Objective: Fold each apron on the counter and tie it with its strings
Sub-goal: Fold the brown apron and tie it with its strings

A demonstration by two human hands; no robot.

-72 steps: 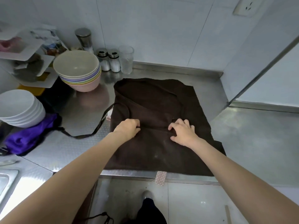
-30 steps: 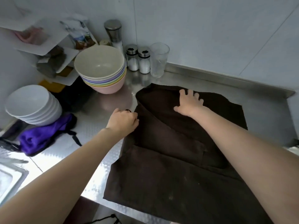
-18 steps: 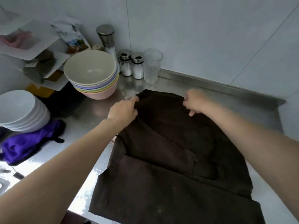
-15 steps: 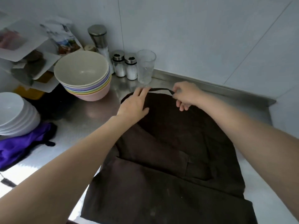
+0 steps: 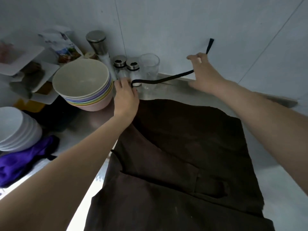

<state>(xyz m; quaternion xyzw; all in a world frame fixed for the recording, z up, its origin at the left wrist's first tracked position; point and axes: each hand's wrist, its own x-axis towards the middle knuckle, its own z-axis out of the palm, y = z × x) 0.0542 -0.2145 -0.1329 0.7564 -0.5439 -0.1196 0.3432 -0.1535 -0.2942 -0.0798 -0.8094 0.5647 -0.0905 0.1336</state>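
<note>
1. Brown apron (image 5: 191,155) is lying partly folded on the steel counter (image 5: 275,177), with its near edge running off the bottom of the view and its far edge sitting just short of the back wall.
2. Dark string (image 5: 166,79) is stretching in the air between the two hands, above the counter's back edge and beyond the apron's far edge.
3. Left hand (image 5: 126,95) is reaching forward past the apron's far left corner; its fingers are curling round the left end of the string, just in front of the two shakers (image 5: 126,69).
4. Right hand (image 5: 205,75) is lifting off the counter near the wall, gripping the string; the strand is passing through the hand and a short free end is sticking up above the fingers against the wall.
5. String is sagging slightly between the hands, crossing in front of the glass (image 5: 149,69).
6. Glass is standing upright just right of the shakers; a taller steel-topped grinder (image 5: 98,45) is standing behind them, to the left.
7. Stack of pastel bowls (image 5: 83,84) is sitting on the counter left of the left hand, close to it; contact cannot be determined.
8. White bowls (image 5: 15,129) are stacking at the far left edge, with a purple cloth (image 5: 21,160) lying bunched just in front of them.
9. White trays and a packet are sitting on a rack in the upper left corner; contents are too blurred to identify.
10. Both forearms are bare and entering from the bottom corners of the view.
</note>
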